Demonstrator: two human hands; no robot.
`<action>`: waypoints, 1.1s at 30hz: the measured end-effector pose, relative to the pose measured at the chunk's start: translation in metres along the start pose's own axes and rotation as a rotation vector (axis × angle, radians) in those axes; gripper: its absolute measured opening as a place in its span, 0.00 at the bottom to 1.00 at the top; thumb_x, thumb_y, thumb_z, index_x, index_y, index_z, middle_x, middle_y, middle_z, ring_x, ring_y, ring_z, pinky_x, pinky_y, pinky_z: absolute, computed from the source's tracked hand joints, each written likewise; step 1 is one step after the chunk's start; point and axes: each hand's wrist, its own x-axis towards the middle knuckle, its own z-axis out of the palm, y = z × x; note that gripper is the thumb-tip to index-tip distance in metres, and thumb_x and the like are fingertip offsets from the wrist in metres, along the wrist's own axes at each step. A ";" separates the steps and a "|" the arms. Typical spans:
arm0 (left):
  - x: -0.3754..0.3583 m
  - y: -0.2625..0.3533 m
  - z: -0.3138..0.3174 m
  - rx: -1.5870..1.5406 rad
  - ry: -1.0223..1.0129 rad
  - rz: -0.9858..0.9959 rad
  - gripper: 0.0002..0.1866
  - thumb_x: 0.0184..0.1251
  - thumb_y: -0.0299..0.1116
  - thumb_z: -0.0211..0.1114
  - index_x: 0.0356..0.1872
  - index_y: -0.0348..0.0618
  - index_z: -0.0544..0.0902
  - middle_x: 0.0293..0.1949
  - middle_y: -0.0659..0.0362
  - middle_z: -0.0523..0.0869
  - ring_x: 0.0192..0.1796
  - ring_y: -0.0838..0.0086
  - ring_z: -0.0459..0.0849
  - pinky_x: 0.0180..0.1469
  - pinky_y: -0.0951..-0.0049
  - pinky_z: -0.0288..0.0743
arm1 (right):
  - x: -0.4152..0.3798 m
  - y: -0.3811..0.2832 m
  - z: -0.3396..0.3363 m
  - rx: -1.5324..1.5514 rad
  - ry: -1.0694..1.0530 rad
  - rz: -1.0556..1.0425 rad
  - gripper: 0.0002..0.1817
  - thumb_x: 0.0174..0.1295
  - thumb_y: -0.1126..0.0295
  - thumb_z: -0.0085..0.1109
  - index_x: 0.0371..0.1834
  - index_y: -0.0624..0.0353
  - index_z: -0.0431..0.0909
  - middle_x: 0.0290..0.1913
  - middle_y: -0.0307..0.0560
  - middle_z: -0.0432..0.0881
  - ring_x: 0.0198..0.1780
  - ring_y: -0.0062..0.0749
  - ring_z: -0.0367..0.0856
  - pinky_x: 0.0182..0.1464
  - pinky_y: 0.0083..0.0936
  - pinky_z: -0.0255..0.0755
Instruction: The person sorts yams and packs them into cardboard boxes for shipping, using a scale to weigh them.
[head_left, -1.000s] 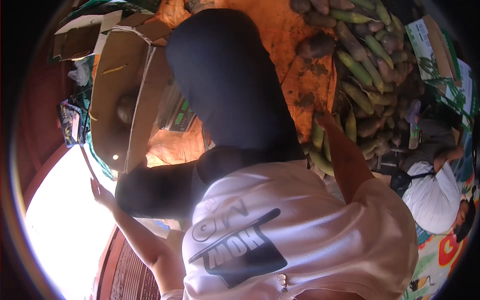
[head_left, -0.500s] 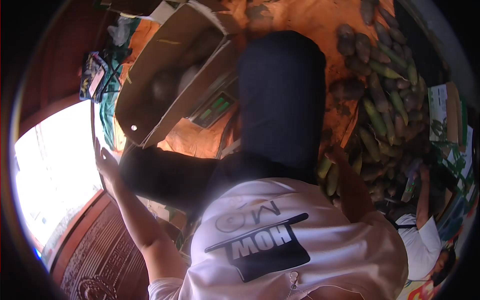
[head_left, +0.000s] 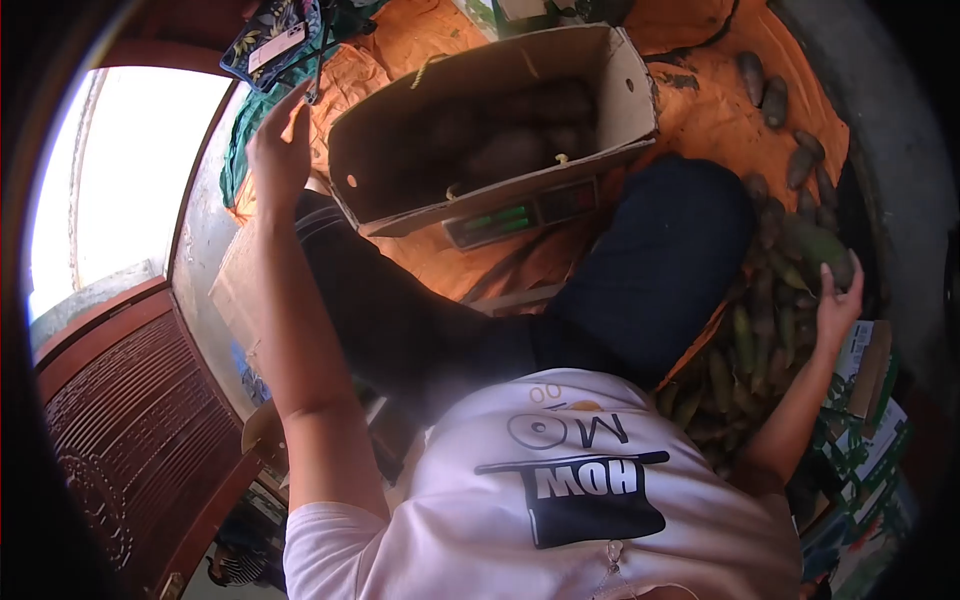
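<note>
Gripping a greenish vegetable [head_left: 817, 248], the right hand [head_left: 838, 302] is right of the box [head_left: 624, 88]. The open left hand [head_left: 280, 155] has moved alongside.

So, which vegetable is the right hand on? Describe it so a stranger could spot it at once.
Find the big open cardboard box, then look right, past the dark-clad right knee, to the vegetable pile. There the right hand grips a green vegetable. It looks thicker than the slim green ones lower in the picture, and is the only one with fingers on it.
</note>
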 end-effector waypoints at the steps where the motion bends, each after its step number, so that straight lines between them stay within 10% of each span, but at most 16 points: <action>1: 0.008 0.002 0.006 0.006 -0.051 0.024 0.14 0.68 0.35 0.58 0.52 0.52 0.82 0.49 0.51 0.84 0.52 0.61 0.83 0.54 0.66 0.75 | 0.016 -0.022 -0.009 0.105 0.018 -0.064 0.25 0.60 0.75 0.62 0.61 0.62 0.69 0.56 0.53 0.76 0.55 0.36 0.77 0.56 0.26 0.69; 7: 0.016 0.009 0.038 -0.148 -0.236 0.064 0.14 0.67 0.41 0.60 0.47 0.47 0.84 0.36 0.49 0.86 0.41 0.58 0.86 0.47 0.66 0.77 | 0.050 -0.183 -0.016 0.477 -0.059 -0.305 0.25 0.62 0.76 0.59 0.62 0.68 0.66 0.60 0.53 0.72 0.60 0.34 0.72 0.64 0.29 0.65; 14: 0.014 0.006 0.055 -0.084 -0.350 0.037 0.12 0.64 0.36 0.59 0.46 0.49 0.84 0.36 0.47 0.85 0.42 0.52 0.83 0.46 0.58 0.76 | 0.023 -0.297 0.141 0.615 -0.574 -0.221 0.23 0.60 0.74 0.62 0.58 0.66 0.70 0.52 0.48 0.76 0.53 0.28 0.75 0.56 0.24 0.68; 21: 0.017 0.003 0.053 -0.078 -0.373 0.040 0.12 0.65 0.33 0.58 0.46 0.44 0.84 0.34 0.45 0.85 0.41 0.52 0.83 0.46 0.60 0.76 | 0.015 -0.281 0.265 0.259 -0.706 -0.124 0.23 0.60 0.63 0.62 0.54 0.65 0.73 0.46 0.54 0.81 0.49 0.39 0.80 0.50 0.30 0.73; 24: 0.019 0.003 0.057 -0.091 -0.360 0.064 0.12 0.65 0.33 0.58 0.46 0.44 0.84 0.34 0.45 0.85 0.41 0.52 0.83 0.46 0.60 0.76 | 0.019 -0.281 0.254 -0.436 -0.811 -0.596 0.20 0.61 0.65 0.58 0.54 0.62 0.75 0.50 0.61 0.79 0.54 0.52 0.77 0.55 0.38 0.70; 33: 0.019 -0.003 0.062 -0.104 -0.303 0.068 0.11 0.65 0.35 0.59 0.43 0.48 0.85 0.35 0.46 0.85 0.41 0.53 0.84 0.47 0.60 0.76 | 0.028 -0.265 0.180 0.215 -0.413 -0.471 0.17 0.61 0.69 0.61 0.52 0.61 0.77 0.49 0.51 0.81 0.51 0.35 0.80 0.57 0.26 0.70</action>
